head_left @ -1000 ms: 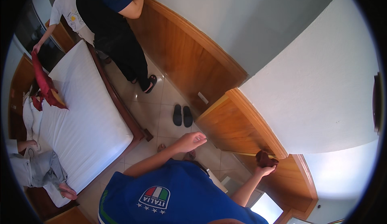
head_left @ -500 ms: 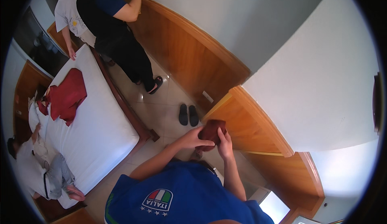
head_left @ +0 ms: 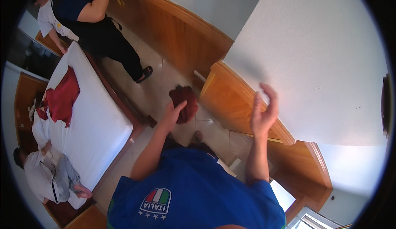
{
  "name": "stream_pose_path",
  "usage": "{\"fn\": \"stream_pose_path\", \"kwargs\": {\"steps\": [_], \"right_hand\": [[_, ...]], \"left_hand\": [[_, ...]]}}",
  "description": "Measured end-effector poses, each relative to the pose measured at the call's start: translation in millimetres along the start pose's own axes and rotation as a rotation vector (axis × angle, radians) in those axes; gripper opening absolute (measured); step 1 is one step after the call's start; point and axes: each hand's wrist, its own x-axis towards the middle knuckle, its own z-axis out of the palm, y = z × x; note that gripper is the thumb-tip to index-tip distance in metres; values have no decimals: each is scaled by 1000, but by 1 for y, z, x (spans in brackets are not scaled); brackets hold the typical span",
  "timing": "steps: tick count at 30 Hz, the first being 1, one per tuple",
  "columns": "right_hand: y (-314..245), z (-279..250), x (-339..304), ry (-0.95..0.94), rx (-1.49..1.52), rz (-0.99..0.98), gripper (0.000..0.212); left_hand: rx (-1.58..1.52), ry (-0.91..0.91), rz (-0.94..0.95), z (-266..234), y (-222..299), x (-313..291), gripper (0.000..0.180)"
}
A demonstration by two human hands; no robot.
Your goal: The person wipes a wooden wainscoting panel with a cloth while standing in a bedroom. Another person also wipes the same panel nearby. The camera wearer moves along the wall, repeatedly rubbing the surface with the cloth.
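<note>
My left hand [head_left: 170, 115] grips a dark red, soft-looking object [head_left: 188, 108] with a wavy, scalloped edge, held out over the tiled floor. Its thumb lies across the near face; the fingers behind are hidden. I cannot make out exactly what kind of thing it is. Well apart from it, my right hand [head_left: 266, 115] is raised in front of the wood-trimmed white wall [head_left: 313, 76]. Its fingers are slightly bent, with the thumb apart and nothing between them.
At the left stands a bed with a bare white mattress [head_left: 97, 119] and a crumpled red cloth [head_left: 65, 101] on it. One person [head_left: 43, 173] sits on its near-left side. A person in black trousers [head_left: 121, 53] stands beyond, beside another in a white shirt [head_left: 46, 19]. Wood panelling [head_left: 169, 27] lines the wall.
Both hands were together on the red object. My right hand has let go and moved right and up; my left hand has carried the object left and up. The person in black trousers has shifted left in view.
</note>
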Motion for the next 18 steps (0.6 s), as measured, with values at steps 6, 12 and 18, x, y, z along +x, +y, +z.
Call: {"fn": "stream_pose_path", "kwargs": {"steps": [6,12,18], "right_hand": [[-6,-31,50,324,-69,-387,23],[-7,-16,93,498,-367,-600,27],[13,0,104,618,-723,-676,29]], "left_hand": [[217,161,318,1,-12,56,44],[490,104,495,22,-9,123,34],[710,0,619,59,-15,146,28]]}}
